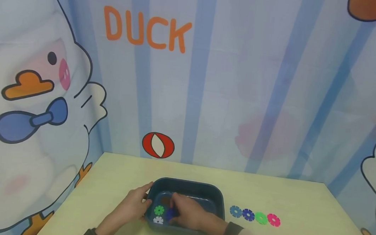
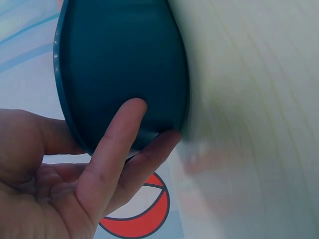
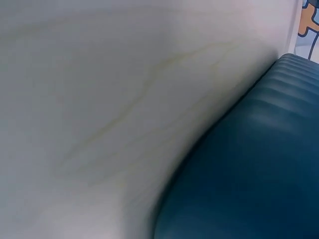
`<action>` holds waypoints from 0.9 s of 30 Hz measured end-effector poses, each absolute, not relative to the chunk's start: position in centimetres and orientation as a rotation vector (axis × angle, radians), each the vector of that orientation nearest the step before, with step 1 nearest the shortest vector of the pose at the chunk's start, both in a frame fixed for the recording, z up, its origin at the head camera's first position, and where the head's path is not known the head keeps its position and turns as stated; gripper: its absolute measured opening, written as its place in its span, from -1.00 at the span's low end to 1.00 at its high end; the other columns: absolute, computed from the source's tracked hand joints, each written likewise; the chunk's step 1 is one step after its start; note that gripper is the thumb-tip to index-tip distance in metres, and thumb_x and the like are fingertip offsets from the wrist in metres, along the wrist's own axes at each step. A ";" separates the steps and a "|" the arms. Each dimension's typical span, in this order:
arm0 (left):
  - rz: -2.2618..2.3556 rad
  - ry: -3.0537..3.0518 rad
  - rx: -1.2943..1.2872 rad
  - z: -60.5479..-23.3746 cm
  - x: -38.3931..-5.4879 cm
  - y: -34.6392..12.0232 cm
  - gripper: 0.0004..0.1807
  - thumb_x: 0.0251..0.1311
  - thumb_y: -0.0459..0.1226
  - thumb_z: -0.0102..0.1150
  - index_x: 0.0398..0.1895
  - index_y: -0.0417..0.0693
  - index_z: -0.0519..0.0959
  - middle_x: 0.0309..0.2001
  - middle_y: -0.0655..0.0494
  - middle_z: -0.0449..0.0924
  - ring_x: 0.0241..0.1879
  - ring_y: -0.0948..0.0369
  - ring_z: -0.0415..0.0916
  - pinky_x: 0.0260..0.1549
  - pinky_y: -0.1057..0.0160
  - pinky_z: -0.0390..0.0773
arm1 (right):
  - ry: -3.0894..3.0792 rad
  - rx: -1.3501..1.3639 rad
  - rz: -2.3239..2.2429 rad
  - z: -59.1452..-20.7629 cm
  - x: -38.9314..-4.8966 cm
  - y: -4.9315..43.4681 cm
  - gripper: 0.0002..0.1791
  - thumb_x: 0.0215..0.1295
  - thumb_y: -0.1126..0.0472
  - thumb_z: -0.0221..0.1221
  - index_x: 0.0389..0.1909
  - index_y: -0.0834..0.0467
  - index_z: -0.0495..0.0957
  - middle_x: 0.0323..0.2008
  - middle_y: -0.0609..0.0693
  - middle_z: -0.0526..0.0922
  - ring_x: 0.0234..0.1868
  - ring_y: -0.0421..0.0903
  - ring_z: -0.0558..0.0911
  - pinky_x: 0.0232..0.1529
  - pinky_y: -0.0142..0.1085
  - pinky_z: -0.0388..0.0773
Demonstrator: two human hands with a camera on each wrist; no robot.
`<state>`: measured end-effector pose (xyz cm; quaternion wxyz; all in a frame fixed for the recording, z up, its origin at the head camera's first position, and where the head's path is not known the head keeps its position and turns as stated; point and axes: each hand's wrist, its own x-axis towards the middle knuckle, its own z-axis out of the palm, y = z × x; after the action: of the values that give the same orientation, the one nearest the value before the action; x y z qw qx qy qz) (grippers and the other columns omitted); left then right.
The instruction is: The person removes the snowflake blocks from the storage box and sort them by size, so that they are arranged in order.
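Note:
A dark blue plastic tray [image 1: 187,183] with rounded corners stands on the table. At its left end, my left hand [image 1: 135,203] holds the wall; the left wrist view shows the fingers [image 2: 112,149] against the tray's outer side [image 2: 119,55]. Inside the tray, my right hand [image 1: 189,211] has its fingers curled around a blue snowflake disc [image 1: 171,214], partly hidden by them. Near it lie a green snowflake disc [image 1: 159,210], a white one [image 1: 158,220] and a brown one [image 1: 166,201]. The right wrist view shows the tray's outside [image 3: 249,169], without the hand.
Right of the tray, a row of snowflake discs lies on the pale yellow table [image 1: 298,201]: light blue [image 1: 235,211], dark blue [image 1: 248,215], green [image 1: 261,218] and pink [image 1: 273,220]. A printed duck curtain [image 1: 228,80] hangs behind the table.

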<state>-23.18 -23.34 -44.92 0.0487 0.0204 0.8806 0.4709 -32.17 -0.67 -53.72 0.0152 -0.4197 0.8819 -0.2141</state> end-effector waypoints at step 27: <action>1.429 2.706 0.059 -44.9 -23.2 -23.2 -0.28 0.36 -0.58 0.13 0.58 -0.38 0.23 0.10 -0.49 0.63 -0.29 0.03 0.78 -0.62 0.17 0.80 | 2.451 -1.145 -0.990 -43.5 -30.8 4.4 -0.58 0.28 0.33 0.44 0.12 0.18 0.55 -0.53 -0.17 0.59 -0.53 -0.33 0.50 -0.47 -0.49 0.46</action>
<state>-23.16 -23.23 -44.92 0.0403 0.0191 0.8834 0.4664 -30.76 4.42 -43.53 0.1301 -0.3942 0.8436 -0.3406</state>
